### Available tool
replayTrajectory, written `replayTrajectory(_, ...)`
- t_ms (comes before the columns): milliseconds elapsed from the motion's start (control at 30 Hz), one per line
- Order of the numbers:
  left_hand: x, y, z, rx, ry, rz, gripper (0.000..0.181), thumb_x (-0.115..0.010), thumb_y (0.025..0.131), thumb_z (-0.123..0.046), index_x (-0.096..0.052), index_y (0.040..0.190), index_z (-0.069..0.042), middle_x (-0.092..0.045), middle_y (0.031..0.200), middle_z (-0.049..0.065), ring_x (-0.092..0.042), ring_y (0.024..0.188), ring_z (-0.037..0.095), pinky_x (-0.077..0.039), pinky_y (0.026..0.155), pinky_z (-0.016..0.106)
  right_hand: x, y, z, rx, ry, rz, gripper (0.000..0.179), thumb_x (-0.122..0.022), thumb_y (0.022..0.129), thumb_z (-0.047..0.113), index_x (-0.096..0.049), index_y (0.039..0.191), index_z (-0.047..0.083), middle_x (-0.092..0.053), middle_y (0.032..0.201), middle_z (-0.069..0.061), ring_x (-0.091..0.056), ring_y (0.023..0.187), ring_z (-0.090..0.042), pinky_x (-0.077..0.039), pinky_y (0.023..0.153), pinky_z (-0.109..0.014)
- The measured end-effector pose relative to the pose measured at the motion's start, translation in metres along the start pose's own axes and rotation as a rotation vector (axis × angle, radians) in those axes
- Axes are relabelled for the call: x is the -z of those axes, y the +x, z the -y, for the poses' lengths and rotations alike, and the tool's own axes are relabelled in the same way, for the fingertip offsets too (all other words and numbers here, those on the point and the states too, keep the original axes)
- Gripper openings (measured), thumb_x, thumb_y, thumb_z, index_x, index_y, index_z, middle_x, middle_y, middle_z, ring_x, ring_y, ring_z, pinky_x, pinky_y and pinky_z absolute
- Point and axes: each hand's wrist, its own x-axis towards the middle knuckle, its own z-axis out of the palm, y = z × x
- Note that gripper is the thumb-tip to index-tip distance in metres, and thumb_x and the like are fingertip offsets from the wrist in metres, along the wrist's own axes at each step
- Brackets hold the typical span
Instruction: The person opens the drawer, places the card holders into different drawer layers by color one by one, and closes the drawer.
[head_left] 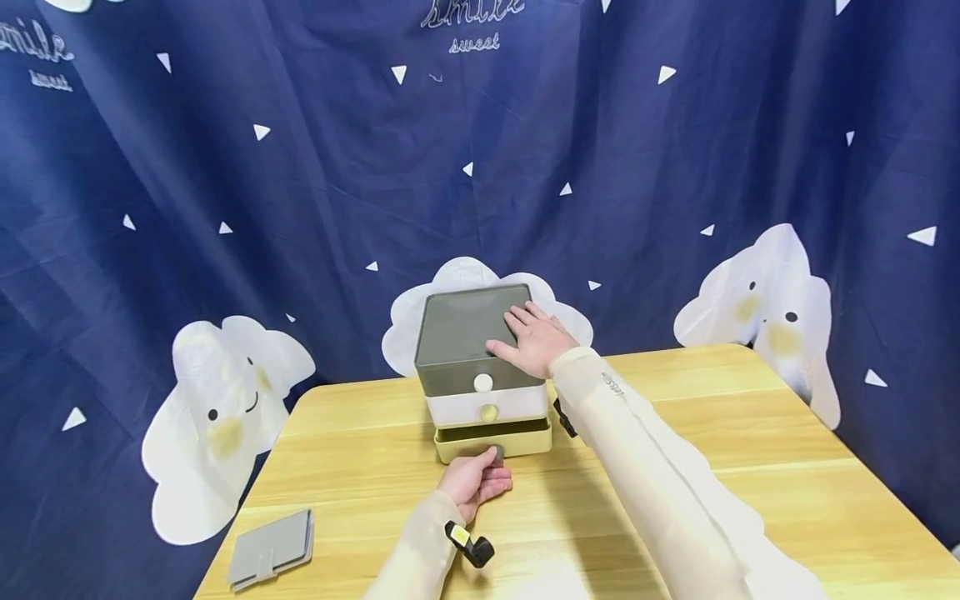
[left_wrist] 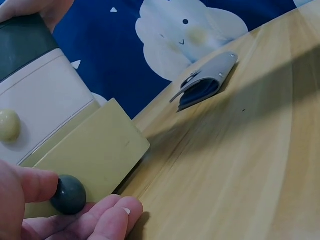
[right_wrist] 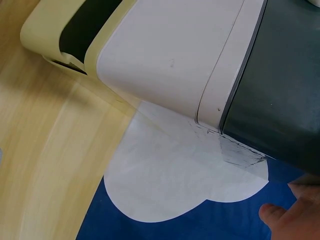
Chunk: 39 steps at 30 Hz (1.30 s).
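Observation:
A three-tier desktop drawer box [head_left: 465, 329], dark grey on top, white in the middle and yellow at the bottom, stands near the table's back edge. Its yellow bottom drawer [head_left: 461, 450] sticks out part way, leaving a dark gap above its front. My left hand [head_left: 468, 485] pinches that drawer's dark round knob [left_wrist: 70, 195], thumb on top and fingers beneath. On the box's grey lid rests my right hand [head_left: 536, 340], fingers spread and straight. The white drawer [right_wrist: 165, 55] and the grey one above it are closed.
A grey notebook [head_left: 272, 548] with a strap clasp lies at the table's front left. Behind the wooden table [head_left: 660, 442] hangs a blue curtain [head_left: 337, 167] with white clouds and triangles.

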Motion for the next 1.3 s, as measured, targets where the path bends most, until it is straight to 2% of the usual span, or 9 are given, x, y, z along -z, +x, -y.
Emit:
replayTrajectory(200, -0.001, -0.008, 0.003, 0.004, 0.012, 0.006, 0.047, -0.056, 0.091, -0.024, -0.050, 0.109, 0.019, -0.066, 0.081, 0.019, -0.066, 0.076, 0.029, -0.053, 0.069, 0.034, -0.004, 0.001, -0.002, 0.002, -0.001, -0.013, 0.092, -0.016, 0.079, 0.079, -0.031, 0.144, 0.016, -0.024, 0.148, 0.001, -0.007, 0.138, -0.020, -0.017, 0.105, -0.051)
replayTrajectory(567, -0.004, -0.027, 0.008, 0.011, 0.026, 0.014, 0.047, -0.056, 0.091, -0.024, -0.050, 0.107, 0.020, -0.066, 0.076, 0.016, -0.067, 0.070, 0.025, -0.054, 0.067, 0.034, -0.003, 0.002, -0.002, 0.002, -0.002, -0.002, 0.092, -0.017, 0.079, 0.079, -0.030, 0.144, 0.016, -0.023, 0.149, 0.001, -0.007, 0.138, -0.021, -0.017, 0.105, -0.051)
replayTrajectory(900, -0.005, -0.043, 0.008, 0.012, 0.110, 0.028, 0.044, -0.056, 0.090, -0.025, -0.055, 0.099, 0.018, -0.065, 0.072, 0.014, -0.066, 0.063, 0.021, -0.054, 0.060, 0.031, 0.001, 0.000, -0.001, -0.006, -0.002, 0.002, 0.090, -0.018, 0.080, 0.078, -0.031, 0.144, 0.016, -0.024, 0.149, 0.001, -0.007, 0.138, -0.020, -0.018, 0.105, -0.050)
replayTrajectory(1067, -0.005, -0.050, 0.008, 0.010, 0.171, 0.057, 0.038, -0.055, 0.090, -0.023, -0.057, 0.094, 0.015, -0.063, 0.069, 0.012, -0.064, 0.057, 0.018, -0.054, 0.057, 0.030, 0.003, -0.002, 0.001, -0.004, 0.012, 0.003, 0.089, -0.020, 0.081, 0.076, -0.031, 0.144, 0.014, -0.025, 0.148, 0.000, -0.008, 0.138, -0.021, -0.017, 0.105, -0.050)
replayTrajectory(1300, -0.005, -0.059, 0.010, 0.006, 0.215, 0.086, 0.039, -0.055, 0.089, -0.023, -0.059, 0.094, 0.016, -0.063, 0.067, 0.011, -0.063, 0.054, 0.016, -0.053, 0.056, 0.029, 0.003, -0.002, 0.002, -0.006, 0.010, 0.003, 0.088, -0.021, 0.081, 0.076, -0.031, 0.144, 0.015, -0.025, 0.148, 0.001, -0.007, 0.138, -0.021, -0.017, 0.105, -0.050)
